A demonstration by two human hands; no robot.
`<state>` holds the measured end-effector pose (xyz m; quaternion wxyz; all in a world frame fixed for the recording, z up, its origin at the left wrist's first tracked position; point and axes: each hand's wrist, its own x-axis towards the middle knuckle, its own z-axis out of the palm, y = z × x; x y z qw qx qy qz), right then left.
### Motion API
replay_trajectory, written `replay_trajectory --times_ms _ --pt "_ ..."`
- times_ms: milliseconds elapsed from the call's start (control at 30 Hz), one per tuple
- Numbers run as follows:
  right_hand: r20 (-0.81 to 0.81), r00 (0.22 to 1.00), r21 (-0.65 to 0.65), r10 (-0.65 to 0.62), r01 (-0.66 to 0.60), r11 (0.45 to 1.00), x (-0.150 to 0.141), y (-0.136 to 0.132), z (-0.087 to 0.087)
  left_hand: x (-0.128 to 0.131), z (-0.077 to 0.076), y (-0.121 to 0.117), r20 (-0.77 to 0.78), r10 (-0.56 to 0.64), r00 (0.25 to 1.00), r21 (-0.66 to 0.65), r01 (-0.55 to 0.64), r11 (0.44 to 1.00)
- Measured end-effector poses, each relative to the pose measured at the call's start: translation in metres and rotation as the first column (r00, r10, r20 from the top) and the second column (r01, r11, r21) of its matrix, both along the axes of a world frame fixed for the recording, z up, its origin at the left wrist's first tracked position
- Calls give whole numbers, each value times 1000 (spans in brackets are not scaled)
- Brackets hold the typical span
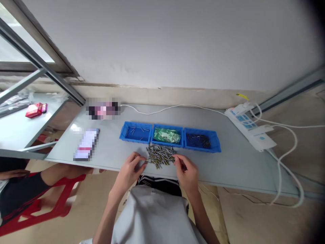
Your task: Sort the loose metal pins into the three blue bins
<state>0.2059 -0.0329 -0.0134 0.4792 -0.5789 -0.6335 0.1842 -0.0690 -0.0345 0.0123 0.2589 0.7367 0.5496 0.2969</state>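
A loose heap of metal screws [161,156], silvery with some brass-coloured ones, lies on the grey table near its front edge. At the heap's left side is my left hand [132,166], its thumb and forefinger curled together on a thin screw. My right hand [187,171] is at the heap's right side, fingers closed in a pinch; whatever is between the tips is too small to make out. Just behind the heap stand three blue bins: the left bin [123,133] has a few thin pins, the middle bin [167,144] green-and-clear packets, the right bin [215,149] dark screws.
A phone [86,144] lies on the table [243,169] at left, with a blurred object [103,110] behind it. A white power strip [245,125] with looping cables sits at right. Another person's leg [58,176] and a red stool [63,200] are at lower left.
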Motion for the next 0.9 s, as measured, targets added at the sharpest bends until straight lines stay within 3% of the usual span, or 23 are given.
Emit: replay_trajectory --times_ms 333,567,667,900 --pt "29 999 32 16 -17 999 1 1 1 1 5 3 26 -18 1000 12 18 1000" --pt "71 997 41 42 -45 998 1 1 1 1 14 1 90 22 996 -57 -17 998" --pt "65 996 54 60 -64 996 1 0 4 4 15 -2 103 63 993 -23 -61 998" --pt "89 958 125 274 -283 951 -20 -3 29 30 17 -1 232 66 971 113 -94 989"
